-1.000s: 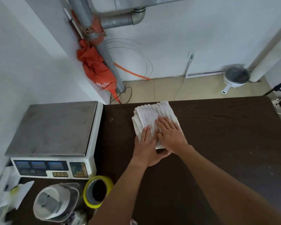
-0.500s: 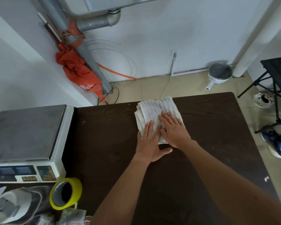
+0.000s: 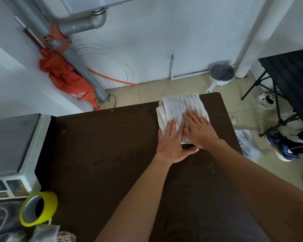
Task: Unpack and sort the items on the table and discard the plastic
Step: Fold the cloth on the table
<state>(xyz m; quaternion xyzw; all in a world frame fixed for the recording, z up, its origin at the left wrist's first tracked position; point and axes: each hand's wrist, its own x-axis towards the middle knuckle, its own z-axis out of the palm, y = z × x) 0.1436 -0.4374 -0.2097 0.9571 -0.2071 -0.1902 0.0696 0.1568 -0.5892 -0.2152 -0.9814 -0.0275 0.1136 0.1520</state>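
Packets [image 3: 47,234], printed, lie nearest, cut off by the frame edge, well L of the towel [image 3: 180,105] & much nearer than it. Yellow tape roll [image 3: 50,209] stands on edge just beyond them. Scale [image 3: 10,142] comes next, well L of towel, w/ steel top & display side facing the wearer. All sit at the L end of the bench [image 3: 103,145], dark wood-grain w/ a few pale specks btwn scale & towel.

L hand [image 3: 171,144]: flat, fingers straight & close together. Its fingertips press on towel's near L part, palm on bench just nearer than towel, thumb spread out to the R; grips nothing. R hand [image 3: 198,130]: also flat, fingers straight & slightly fanned, lying on towel's near R part. Its heel is over towel's near edge & it touches L hand; grips nothing.

Towel is white, ribbed, folded in layers, w/ the folds showing along its L side. It lies at bench's far R corner, far edge reaching the bench edge.

R of towel, down on the floor [image 3: 147,91]: crumpled clear plastic bag [image 3: 247,144], then a blue shoe [image 3: 280,147]. Further R & beyond: black folding table [image 3: 290,77] w/ a dish [image 3: 267,102] by its legs. Beyond towel: white pot [image 3: 220,74] w/ dark lid. Far L of towel: grey pipe [image 3: 73,56], orange cloth [image 3: 63,75] hanging by it.
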